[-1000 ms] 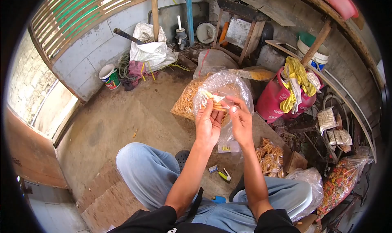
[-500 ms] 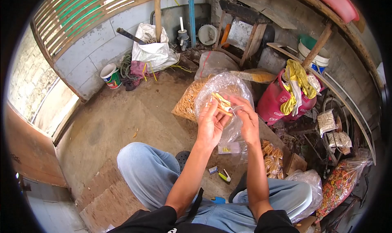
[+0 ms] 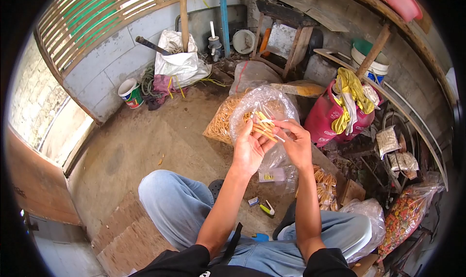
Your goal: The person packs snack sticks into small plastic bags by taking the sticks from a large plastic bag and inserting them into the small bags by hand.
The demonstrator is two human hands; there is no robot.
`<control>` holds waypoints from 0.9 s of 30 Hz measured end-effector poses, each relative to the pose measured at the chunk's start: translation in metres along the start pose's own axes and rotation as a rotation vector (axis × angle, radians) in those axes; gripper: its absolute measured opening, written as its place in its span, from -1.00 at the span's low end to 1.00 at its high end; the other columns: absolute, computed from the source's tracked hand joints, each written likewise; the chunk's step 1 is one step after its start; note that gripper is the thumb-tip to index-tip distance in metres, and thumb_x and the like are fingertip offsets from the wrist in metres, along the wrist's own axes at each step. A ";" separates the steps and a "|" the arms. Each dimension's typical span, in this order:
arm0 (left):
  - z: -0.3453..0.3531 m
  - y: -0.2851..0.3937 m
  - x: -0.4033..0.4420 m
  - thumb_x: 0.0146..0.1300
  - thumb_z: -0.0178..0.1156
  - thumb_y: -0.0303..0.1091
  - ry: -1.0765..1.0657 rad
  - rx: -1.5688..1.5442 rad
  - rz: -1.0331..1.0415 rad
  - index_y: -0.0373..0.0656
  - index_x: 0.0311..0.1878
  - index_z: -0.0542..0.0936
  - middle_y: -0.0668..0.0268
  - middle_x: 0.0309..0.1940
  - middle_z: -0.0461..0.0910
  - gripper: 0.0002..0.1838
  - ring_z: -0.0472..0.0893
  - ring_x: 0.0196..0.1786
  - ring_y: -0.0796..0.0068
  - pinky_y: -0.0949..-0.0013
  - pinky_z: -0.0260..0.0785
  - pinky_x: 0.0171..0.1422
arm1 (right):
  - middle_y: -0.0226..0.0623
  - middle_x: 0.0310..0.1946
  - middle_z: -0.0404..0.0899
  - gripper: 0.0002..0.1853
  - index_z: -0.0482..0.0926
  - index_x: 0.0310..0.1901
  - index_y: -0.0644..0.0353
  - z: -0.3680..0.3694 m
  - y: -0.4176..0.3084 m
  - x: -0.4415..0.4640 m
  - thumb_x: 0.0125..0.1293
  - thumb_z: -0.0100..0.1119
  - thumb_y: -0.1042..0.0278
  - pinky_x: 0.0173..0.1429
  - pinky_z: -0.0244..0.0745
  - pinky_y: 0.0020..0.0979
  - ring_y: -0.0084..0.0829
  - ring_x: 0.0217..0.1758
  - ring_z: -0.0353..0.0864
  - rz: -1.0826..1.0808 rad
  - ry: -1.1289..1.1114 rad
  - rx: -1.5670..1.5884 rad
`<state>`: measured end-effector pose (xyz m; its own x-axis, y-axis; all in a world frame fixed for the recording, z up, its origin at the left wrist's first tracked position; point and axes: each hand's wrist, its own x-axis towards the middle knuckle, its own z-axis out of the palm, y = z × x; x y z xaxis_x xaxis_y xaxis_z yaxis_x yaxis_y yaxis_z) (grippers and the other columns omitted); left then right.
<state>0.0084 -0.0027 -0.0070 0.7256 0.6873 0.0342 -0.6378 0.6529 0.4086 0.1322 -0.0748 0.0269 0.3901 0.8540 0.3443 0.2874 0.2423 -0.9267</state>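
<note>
Several thin yellow-brown snack sticks (image 3: 262, 130) in a small clear plastic bag are held in front of me. My left hand (image 3: 250, 148) cradles them from the left, its fingers closed around the lower side. From the right, my right hand (image 3: 296, 143) pinches the bag's clear plastic, thumb and fingers together. Just behind both hands stands a large clear bag of snack sticks (image 3: 221, 119), its mouth spread wide. Below the hands lie a pack of small clear bags (image 3: 273, 175), a green-handled cutter (image 3: 267, 208) and a little box (image 3: 253, 201).
Filled packets of sticks (image 3: 324, 187) lie beside my right leg. Farther right are a pink gas cylinder (image 3: 320, 119) draped with yellow cloth and a bag of colourful snacks (image 3: 405, 223). A white sack (image 3: 182, 66) and a paint bucket (image 3: 130, 92) stand by the wall.
My right hand has turned inward and closed more tightly on the plastic near the sticks. My left hand keeps its hold, almost in the same place.
</note>
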 end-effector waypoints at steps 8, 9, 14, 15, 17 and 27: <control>0.001 -0.005 0.001 0.45 -0.11 -0.07 0.105 -0.011 0.043 -0.06 0.12 0.40 0.22 0.13 0.49 -0.66 0.50 0.18 0.35 0.21 0.43 0.25 | -0.31 -0.07 0.54 -0.83 0.66 -0.15 0.27 0.007 0.025 0.000 0.23 0.25 0.47 -0.20 0.42 -0.61 -0.61 -0.14 0.54 -0.068 0.151 0.071; 0.001 -0.005 0.001 0.46 -0.12 -0.06 0.116 -0.013 0.051 -0.07 0.14 0.39 0.22 0.15 0.47 -0.64 0.49 0.19 0.36 0.21 0.41 0.27 | -0.30 -0.05 0.53 -0.84 0.66 -0.15 0.27 0.008 0.027 0.001 0.24 0.25 0.47 -0.20 0.42 -0.60 -0.59 -0.12 0.54 -0.097 0.161 0.056; -0.001 -0.004 0.002 0.47 -0.16 -0.06 0.077 0.014 0.044 -0.10 0.21 0.34 0.21 0.20 0.44 -0.60 0.49 0.19 0.36 0.23 0.40 0.28 | -0.30 -0.05 0.53 -0.84 0.67 -0.15 0.23 0.011 0.022 0.001 0.24 0.25 0.48 -0.12 0.45 -0.54 -0.54 -0.07 0.54 -0.125 0.129 0.091; -0.001 -0.004 0.003 0.48 -0.18 -0.06 0.076 0.029 0.035 -0.11 0.23 0.33 0.20 0.21 0.43 -0.58 0.49 0.19 0.37 0.24 0.40 0.28 | -0.29 -0.05 0.52 -0.84 0.68 -0.15 0.21 0.011 0.021 0.001 0.23 0.25 0.48 -0.07 0.45 -0.51 -0.50 -0.05 0.55 -0.095 0.112 0.063; 0.002 -0.004 0.001 0.48 -0.19 -0.06 0.069 0.050 0.044 -0.12 0.23 0.33 0.20 0.21 0.43 -0.57 0.49 0.19 0.37 0.24 0.41 0.27 | -0.28 -0.04 0.52 -0.84 0.68 -0.16 0.19 0.011 0.024 0.002 0.22 0.26 0.48 -0.02 0.44 -0.48 -0.46 -0.02 0.54 -0.121 0.106 0.021; -0.007 -0.004 0.005 0.49 -0.24 -0.04 0.061 0.026 0.042 -0.19 0.28 0.29 0.23 0.24 0.42 -0.51 0.48 0.20 0.39 0.24 0.40 0.26 | -0.24 0.02 0.49 -0.79 0.69 -0.10 0.12 0.005 0.011 0.001 0.22 0.26 0.45 0.04 0.43 -0.44 -0.39 0.08 0.49 -0.129 0.017 -0.097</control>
<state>0.0126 0.0000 -0.0148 0.6808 0.7324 -0.0036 -0.6595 0.6151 0.4320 0.1312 -0.0694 0.0165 0.3593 0.8105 0.4626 0.4185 0.3031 -0.8561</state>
